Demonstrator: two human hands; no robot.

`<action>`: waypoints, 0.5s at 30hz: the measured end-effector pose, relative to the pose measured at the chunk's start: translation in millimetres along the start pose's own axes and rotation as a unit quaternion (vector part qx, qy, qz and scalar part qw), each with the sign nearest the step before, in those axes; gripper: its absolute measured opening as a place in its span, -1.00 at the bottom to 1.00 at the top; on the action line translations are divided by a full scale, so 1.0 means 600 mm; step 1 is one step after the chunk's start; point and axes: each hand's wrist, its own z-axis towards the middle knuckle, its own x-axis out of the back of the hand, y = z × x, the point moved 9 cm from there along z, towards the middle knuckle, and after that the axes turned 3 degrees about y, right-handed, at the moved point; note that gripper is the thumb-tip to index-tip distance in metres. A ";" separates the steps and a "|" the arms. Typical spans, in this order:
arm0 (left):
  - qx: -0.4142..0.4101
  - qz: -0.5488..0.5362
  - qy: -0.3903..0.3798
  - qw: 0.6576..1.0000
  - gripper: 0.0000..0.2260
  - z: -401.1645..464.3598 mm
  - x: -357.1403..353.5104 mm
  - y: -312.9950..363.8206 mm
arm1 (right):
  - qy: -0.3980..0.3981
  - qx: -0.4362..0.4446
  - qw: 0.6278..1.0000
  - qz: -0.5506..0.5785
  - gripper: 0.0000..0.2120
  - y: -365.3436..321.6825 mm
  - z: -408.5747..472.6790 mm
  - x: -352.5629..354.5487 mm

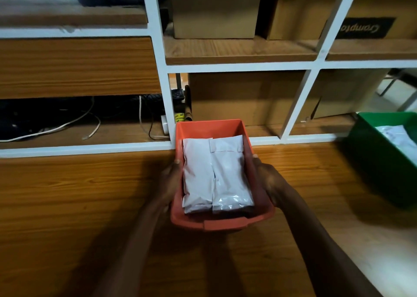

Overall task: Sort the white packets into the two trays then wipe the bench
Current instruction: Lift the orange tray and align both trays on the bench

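An orange tray [209, 128] sits in the middle of the view over the wooden bench [67, 206], its far end near the white shelf frame. Two white packets [216, 174] lie side by side inside it. My left hand [170, 181] grips the tray's left wall and my right hand [267, 179] grips its right wall. I cannot tell whether the tray rests on the bench or is lifted. At the right edge stands a green tray [370, 159] with more white packets [399, 138] in it.
A white-framed wooden shelf unit [162, 70] backs the bench. Its compartments hold cardboard boxes [246, 98], black equipment and loose cables [67, 120]. Bare bench wood spreads to the left of the orange tray and toward me.
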 end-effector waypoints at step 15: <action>0.034 0.015 -0.068 0.997 -0.66 -0.078 -0.236 0.011 | 0.058 -0.005 0.998 0.019 -0.42 0.069 0.001 0.230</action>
